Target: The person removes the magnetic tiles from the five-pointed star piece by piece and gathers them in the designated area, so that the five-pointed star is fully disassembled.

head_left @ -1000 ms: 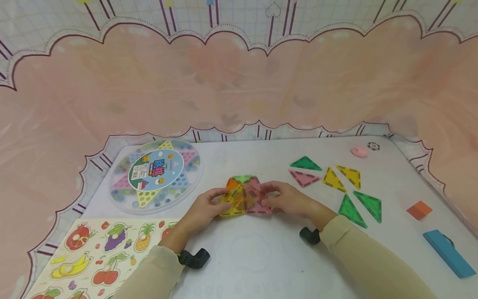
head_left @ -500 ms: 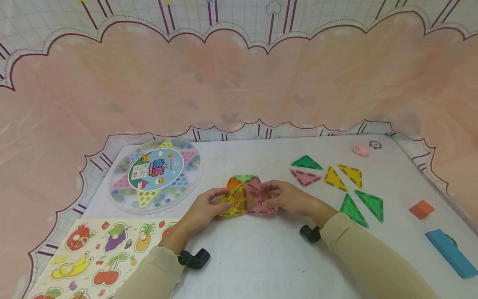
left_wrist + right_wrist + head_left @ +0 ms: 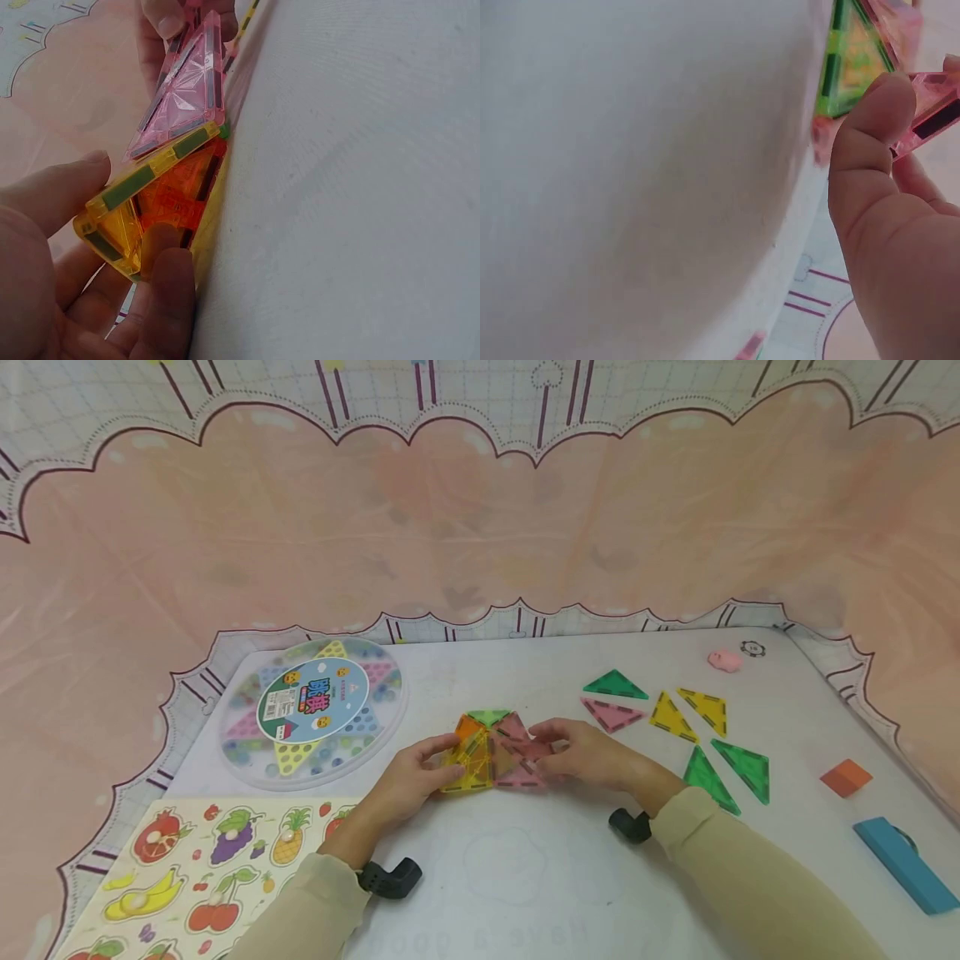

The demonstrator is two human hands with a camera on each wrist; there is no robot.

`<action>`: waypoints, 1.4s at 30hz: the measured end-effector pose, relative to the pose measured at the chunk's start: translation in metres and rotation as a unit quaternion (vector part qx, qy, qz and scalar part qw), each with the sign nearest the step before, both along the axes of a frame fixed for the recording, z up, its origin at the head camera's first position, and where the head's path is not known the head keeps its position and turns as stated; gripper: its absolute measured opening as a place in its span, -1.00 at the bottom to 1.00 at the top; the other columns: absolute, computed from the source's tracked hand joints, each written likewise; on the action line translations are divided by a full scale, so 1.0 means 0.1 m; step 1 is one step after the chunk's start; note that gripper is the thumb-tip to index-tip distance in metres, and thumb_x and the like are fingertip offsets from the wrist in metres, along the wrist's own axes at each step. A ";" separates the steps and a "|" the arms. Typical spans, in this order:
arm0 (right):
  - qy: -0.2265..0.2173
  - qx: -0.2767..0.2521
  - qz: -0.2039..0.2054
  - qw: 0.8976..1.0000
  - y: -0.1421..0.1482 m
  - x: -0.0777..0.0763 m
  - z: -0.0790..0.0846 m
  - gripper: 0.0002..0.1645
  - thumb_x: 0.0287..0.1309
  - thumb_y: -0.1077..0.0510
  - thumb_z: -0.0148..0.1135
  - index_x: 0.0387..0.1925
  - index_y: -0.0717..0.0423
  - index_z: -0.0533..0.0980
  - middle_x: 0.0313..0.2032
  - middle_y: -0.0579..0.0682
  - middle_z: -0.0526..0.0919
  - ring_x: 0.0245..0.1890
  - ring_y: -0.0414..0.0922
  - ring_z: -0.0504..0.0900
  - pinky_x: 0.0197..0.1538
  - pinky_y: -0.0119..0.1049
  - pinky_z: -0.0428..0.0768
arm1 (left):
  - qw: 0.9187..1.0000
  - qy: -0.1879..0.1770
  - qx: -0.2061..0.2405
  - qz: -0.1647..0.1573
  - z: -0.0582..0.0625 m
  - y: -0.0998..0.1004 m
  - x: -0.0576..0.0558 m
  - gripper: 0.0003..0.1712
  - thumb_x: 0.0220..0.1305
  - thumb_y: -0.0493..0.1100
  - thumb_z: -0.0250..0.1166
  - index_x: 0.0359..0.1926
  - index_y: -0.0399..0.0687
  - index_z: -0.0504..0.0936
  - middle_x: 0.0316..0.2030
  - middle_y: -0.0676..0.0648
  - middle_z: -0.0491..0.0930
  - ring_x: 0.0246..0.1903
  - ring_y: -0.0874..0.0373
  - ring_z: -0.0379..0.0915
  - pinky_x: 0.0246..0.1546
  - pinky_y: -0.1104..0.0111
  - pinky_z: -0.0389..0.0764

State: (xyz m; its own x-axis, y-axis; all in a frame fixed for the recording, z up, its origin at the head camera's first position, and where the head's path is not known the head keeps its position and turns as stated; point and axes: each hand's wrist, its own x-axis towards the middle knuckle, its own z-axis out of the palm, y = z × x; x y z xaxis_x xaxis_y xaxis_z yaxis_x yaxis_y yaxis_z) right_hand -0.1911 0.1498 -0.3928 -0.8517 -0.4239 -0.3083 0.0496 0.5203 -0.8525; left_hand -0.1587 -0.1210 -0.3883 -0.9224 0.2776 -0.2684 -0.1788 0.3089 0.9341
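Observation:
Translucent magnetic tiles stand joined in a small cluster at mid-table in the head view. Its left side is yellow tiles [image 3: 472, 770] with an orange tile [image 3: 467, 727], its right side pink tiles [image 3: 516, 770], and a green tile [image 3: 487, 718] shows at the back. My left hand [image 3: 411, 778] grips the yellow side, thumb and fingers on opposite faces. With thumb and fingers my right hand [image 3: 588, 754] pinches a pink triangular tile [image 3: 936, 112] at the cluster's right side. In the left wrist view a pink triangular tile [image 3: 187, 94] leans by the yellow edge.
Loose triangular tiles lie to the right: green [image 3: 615, 684], pink [image 3: 611, 715], yellow [image 3: 702, 710] and others. Farther right are an orange block [image 3: 847, 777], a blue block [image 3: 906, 865] and a pink figure [image 3: 724, 661]. A round game box [image 3: 313, 710] and fruit board [image 3: 187, 885] occupy the left.
My right hand has shifted slightly to the right, and the pink tile in its fingers has changed its angle. My left hand stays on the yellow side.

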 end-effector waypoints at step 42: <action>0.154 0.220 -0.033 0.963 0.92 0.31 0.00 -0.39 0.03 0.12 0.22 0.14 0.17 0.31 0.00 0.07 0.45 -0.04 0.00 0.37 0.03 0.02 0.35 | 1.000 -0.002 -0.017 0.017 -0.28 -0.06 -0.11 -0.36 -0.08 0.10 0.37 0.11 0.29 0.44 -0.05 0.10 0.48 -0.37 0.08 0.43 -0.38 0.31 0.49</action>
State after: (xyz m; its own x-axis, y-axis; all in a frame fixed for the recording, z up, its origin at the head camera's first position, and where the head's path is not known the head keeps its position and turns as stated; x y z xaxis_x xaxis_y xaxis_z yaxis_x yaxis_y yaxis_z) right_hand -0.1600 0.2415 -0.3925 -0.9520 -0.2513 -0.1746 -0.1241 0.8388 -0.5301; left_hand -0.1700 -0.1266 -0.4163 -0.9298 0.2373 -0.2813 -0.1936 0.3346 0.9222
